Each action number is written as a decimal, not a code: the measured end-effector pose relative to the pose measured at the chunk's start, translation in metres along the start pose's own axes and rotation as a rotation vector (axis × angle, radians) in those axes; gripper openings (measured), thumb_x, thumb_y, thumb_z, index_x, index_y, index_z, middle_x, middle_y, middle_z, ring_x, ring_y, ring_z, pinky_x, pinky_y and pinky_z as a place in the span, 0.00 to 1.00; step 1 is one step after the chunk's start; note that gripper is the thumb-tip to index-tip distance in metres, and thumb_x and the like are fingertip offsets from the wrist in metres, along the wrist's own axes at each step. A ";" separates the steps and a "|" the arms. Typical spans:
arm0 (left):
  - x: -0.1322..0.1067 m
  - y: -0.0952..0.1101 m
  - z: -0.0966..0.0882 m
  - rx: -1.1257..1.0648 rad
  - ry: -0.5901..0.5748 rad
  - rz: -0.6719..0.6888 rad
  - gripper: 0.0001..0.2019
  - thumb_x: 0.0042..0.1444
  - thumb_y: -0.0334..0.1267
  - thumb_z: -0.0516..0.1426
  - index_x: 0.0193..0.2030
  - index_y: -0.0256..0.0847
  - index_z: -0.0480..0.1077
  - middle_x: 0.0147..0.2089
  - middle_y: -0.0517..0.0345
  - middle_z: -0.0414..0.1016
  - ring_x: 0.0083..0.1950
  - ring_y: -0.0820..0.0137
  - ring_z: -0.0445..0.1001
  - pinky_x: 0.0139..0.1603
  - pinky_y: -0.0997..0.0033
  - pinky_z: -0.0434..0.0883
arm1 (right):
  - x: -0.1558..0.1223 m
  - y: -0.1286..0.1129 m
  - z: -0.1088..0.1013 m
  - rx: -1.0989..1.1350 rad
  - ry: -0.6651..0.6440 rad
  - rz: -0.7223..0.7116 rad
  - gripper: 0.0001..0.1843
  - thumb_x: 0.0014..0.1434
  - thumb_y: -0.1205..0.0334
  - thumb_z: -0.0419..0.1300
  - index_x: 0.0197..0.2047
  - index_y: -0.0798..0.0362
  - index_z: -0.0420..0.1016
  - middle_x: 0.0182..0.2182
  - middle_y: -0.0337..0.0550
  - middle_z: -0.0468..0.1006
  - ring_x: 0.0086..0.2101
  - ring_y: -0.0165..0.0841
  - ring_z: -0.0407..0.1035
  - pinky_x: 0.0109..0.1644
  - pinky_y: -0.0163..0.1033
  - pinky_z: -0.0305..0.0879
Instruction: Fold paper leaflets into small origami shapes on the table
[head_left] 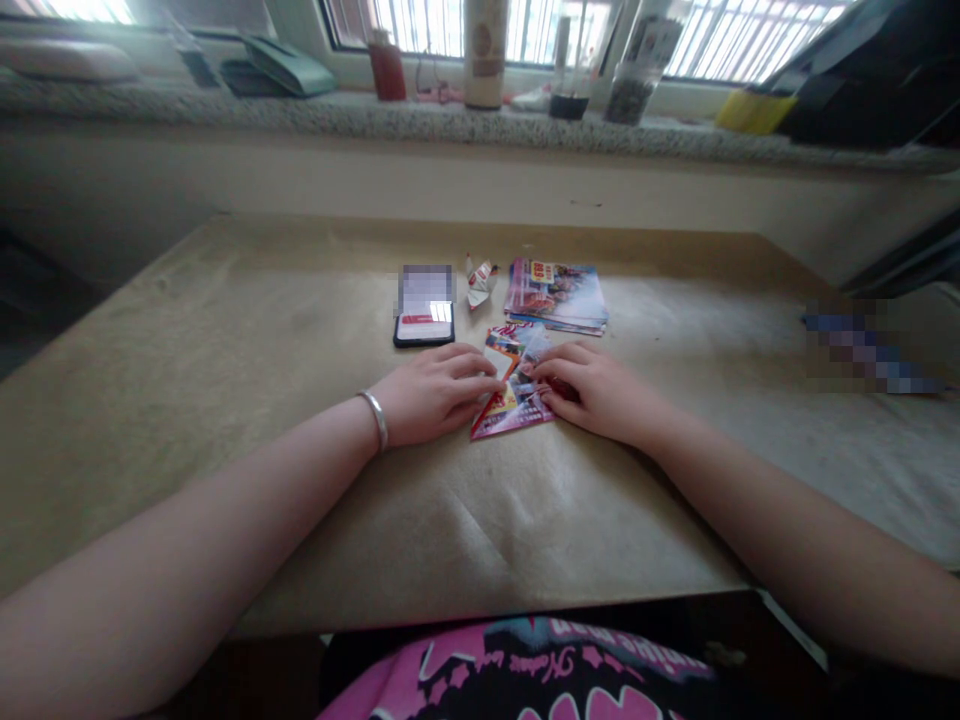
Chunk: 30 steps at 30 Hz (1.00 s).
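A colourful printed sheet of paper [516,408], partly folded, lies on the table between my hands. My left hand [439,390], with a silver bangle at its wrist, rests on the sheet's left side with its fingers stretched out. On the right side, the bent fingers and thumb of my right hand [589,388] close on the sheet's edge. Fingertips cover parts of the paper, so its exact folds are hard to make out. Just beyond it sit a small folded paper figure [480,282] and a stack of printed sheets [559,295].
A phone [424,340] lies behind my left hand, its upper part blurred. The tan-covered table [300,310] ends at a wall below a stone windowsill [315,112] bearing bottles and other items. A blurred printed item [870,350] lies at far right.
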<state>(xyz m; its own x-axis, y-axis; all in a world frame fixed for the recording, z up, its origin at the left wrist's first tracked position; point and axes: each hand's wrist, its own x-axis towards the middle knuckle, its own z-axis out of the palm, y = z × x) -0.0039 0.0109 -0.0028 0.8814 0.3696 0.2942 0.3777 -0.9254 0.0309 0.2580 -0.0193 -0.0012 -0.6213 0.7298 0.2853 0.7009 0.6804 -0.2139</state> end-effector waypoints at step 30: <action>0.000 0.014 -0.019 0.346 0.140 -0.041 0.10 0.61 0.40 0.53 0.36 0.42 0.76 0.51 0.57 0.77 0.60 0.58 0.68 0.59 0.53 0.65 | 0.003 -0.002 0.006 -0.138 0.002 0.013 0.21 0.62 0.61 0.53 0.57 0.54 0.72 0.49 0.52 0.73 0.47 0.42 0.65 0.53 0.49 0.64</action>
<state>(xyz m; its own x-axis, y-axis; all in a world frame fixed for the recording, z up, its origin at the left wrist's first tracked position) -0.0042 -0.0037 0.0155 0.8256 0.3683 0.4276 0.5060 -0.8184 -0.2722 0.2520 -0.0181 -0.0058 -0.6114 0.7383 0.2849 0.7505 0.6551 -0.0874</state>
